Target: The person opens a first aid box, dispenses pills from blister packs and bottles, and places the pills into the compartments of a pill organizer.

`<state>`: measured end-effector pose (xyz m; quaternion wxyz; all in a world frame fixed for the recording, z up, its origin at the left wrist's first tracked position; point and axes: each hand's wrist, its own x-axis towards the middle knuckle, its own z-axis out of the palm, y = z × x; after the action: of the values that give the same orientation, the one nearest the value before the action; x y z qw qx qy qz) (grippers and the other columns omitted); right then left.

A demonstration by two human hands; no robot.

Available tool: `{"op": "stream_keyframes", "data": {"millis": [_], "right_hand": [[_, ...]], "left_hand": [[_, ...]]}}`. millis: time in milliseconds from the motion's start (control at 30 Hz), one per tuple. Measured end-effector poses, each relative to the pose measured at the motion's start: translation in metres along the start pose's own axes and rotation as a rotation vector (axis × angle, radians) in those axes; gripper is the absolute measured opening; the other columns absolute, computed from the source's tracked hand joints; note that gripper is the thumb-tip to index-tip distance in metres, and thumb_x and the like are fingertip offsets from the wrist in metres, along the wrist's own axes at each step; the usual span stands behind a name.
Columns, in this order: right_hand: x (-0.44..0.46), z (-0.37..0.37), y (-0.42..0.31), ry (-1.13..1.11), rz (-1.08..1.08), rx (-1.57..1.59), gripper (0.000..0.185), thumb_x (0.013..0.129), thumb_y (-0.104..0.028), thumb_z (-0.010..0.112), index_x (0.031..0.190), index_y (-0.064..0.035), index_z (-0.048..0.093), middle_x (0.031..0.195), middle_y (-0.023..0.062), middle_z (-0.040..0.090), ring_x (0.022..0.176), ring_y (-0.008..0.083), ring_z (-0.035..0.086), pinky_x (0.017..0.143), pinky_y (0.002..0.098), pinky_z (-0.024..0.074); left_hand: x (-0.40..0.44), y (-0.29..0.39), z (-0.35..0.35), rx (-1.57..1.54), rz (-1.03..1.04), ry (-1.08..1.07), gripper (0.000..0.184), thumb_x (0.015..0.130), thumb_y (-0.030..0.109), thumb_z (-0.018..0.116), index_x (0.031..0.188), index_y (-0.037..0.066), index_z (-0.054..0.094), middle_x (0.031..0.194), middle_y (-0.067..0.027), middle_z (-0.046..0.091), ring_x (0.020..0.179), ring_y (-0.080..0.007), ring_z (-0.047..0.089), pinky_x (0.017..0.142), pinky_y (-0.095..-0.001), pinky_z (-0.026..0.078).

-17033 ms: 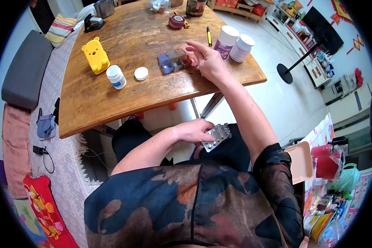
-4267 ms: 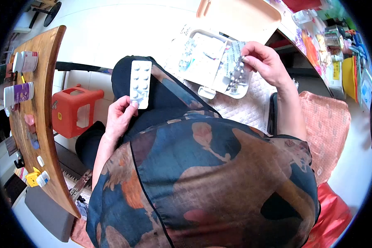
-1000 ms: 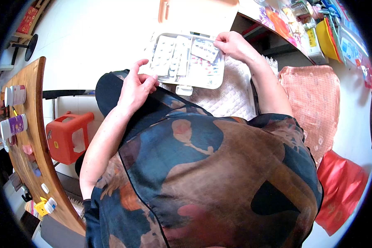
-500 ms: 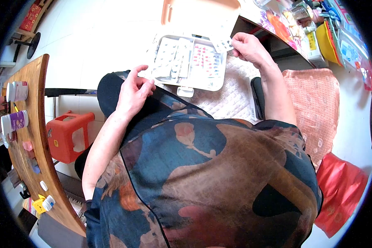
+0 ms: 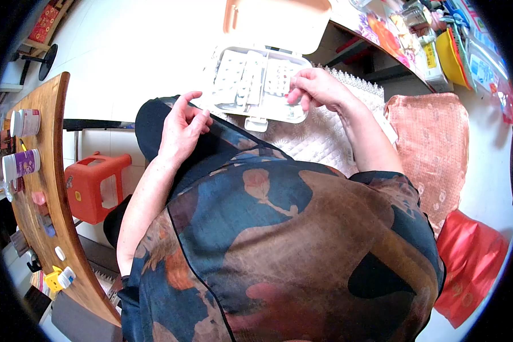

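A white plastic medicine box (image 5: 293, 118) with its pale peach lid (image 5: 279, 23) raised rests in front of me. Blister packs of tablets (image 5: 229, 74) fill its left compartment. In the right compartment, a white blister pack (image 5: 278, 73) lies over the other packs. My right hand (image 5: 319, 90) is above that compartment, its curled fingers at the pack's right edge; its fingertips partly hide the contact. My left hand (image 5: 182, 126) hovers by the box's near left corner, empty, with thumb and fingers apart.
A white quilted cloth (image 5: 325, 137) lies beneath the box. At left stands a wooden table (image 5: 57, 188) with several white jars (image 5: 25, 122), beside a red stool (image 5: 97, 188). An orange-pink cushion (image 5: 430, 148) and cluttered table (image 5: 382, 34) are at right.
My right hand has moved left and down from the lid's edge, bringing the blister pack into the right compartment, where it covers the red-and-white capsules. My left hand has barely moved.
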<state>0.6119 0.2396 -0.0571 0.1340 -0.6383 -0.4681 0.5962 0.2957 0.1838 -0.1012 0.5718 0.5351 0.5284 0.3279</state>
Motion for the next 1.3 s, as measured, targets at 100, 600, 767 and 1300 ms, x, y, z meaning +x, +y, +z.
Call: {"op": "stream_keyframes", "data": {"millis": [100, 600, 767, 1300], "right_hand": [[0.009, -0.010, 0.008, 0.143, -0.104, -0.330, 0.023, 0.092, -0.017, 0.052, 0.090, 0.0017, 0.066, 0.068, 0.0072, 0.065, 0.053, 0.0099, 0.057, 0.049, 0.0248, 0.0438], [-0.020, 0.019, 0.016, -0.077, -0.555, -1.159, 0.032, 0.078, -0.004, 0.060, 0.109, -0.0096, 0.061, 0.099, 0.0148, 0.058, 0.095, 0.0328, 0.060, 0.081, 0.0427, 0.0490], [-0.017, 0.012, 0.013, -0.125, -0.617, -1.147, 0.029, 0.079, -0.013, 0.063, 0.107, -0.0089, 0.061, 0.097, 0.0160, 0.058, 0.092, 0.0326, 0.061, 0.080, 0.0410, 0.0502], [0.012, 0.100, -0.004, -0.409, -0.354, -0.001, 0.029, 0.096, -0.031, 0.053, 0.117, -0.0101, 0.053, 0.081, -0.0006, 0.058, 0.068, 0.0059, 0.053, 0.055, 0.0192, 0.0408]], "left_hand": [[0.000, -0.004, -0.001, -0.008, -0.003, -0.010, 0.044, 0.094, 0.013, 0.057, 0.132, 0.001, 0.041, 0.079, -0.0066, 0.062, 0.068, -0.0104, 0.057, 0.065, -0.0232, 0.049], [-0.001, -0.006, -0.002, -0.026, 0.018, 0.003, 0.031, 0.093, 0.010, 0.057, 0.123, 0.002, 0.051, 0.075, -0.0043, 0.063, 0.067, -0.0092, 0.058, 0.064, -0.0234, 0.050], [-0.003, -0.006, -0.004, -0.064, 0.010, 0.012, 0.030, 0.093, 0.011, 0.057, 0.122, 0.002, 0.052, 0.076, -0.0040, 0.063, 0.067, -0.0089, 0.058, 0.063, -0.0233, 0.049], [-0.024, 0.015, -0.009, -0.062, 0.172, -0.099, 0.035, 0.091, 0.007, 0.060, 0.125, 0.003, 0.051, 0.102, -0.0043, 0.055, 0.082, -0.0072, 0.054, 0.074, -0.0221, 0.048]]}}
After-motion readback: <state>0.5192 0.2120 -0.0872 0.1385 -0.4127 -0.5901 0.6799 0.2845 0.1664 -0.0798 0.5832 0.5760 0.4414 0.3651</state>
